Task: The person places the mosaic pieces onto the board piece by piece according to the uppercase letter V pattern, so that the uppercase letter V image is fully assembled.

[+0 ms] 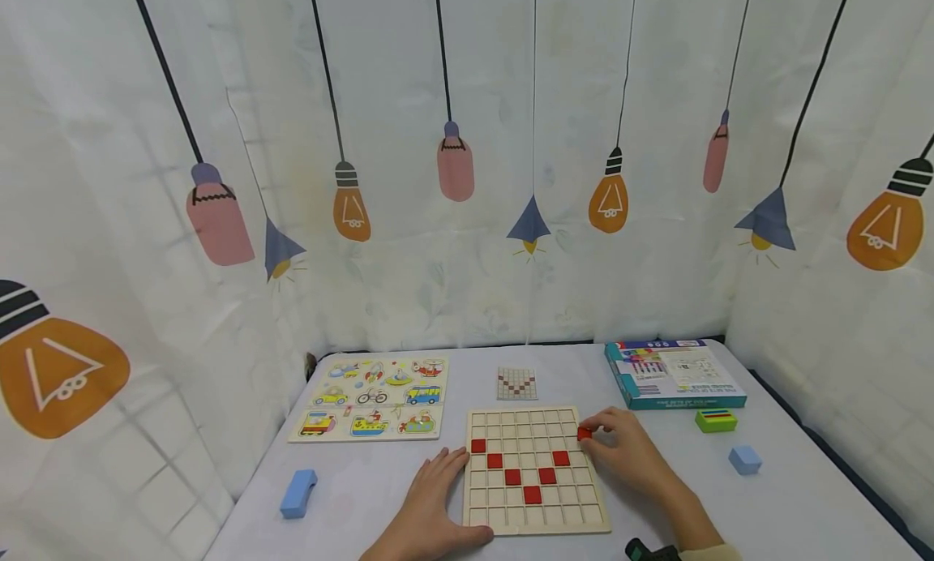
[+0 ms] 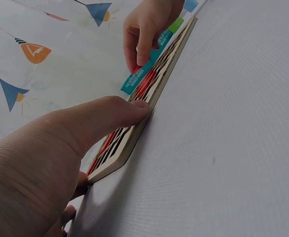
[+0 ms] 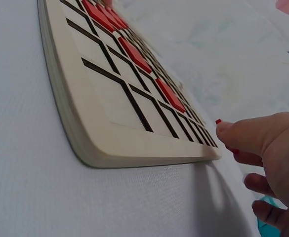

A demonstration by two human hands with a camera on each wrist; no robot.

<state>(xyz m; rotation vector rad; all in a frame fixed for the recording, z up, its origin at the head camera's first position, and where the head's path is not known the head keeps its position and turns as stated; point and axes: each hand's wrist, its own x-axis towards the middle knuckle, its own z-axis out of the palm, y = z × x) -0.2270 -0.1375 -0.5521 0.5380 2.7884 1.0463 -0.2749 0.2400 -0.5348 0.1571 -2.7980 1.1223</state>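
A wooden grid board (image 1: 538, 516) lies on the table, with several red square tiles (image 1: 532, 494) set in its cells in a V. At the board's upper right edge, my right hand (image 1: 629, 456) pinches a red tile (image 1: 584, 434) between thumb and fingertips, right over the outermost column. My left hand (image 1: 432, 508) rests at the lower left corner of the board. Its fingers lie straight along the left edge. In the left wrist view, the thumb (image 2: 117, 111) presses on the board's front rim.
Behind the board lies a small pattern card (image 1: 516, 383). A vehicle picture board (image 1: 372, 397) is at the back left, a teal boxed set (image 1: 674, 374) at the back right. Blue blocks (image 1: 297, 494) and a green block (image 1: 716, 420) sit at the sides.
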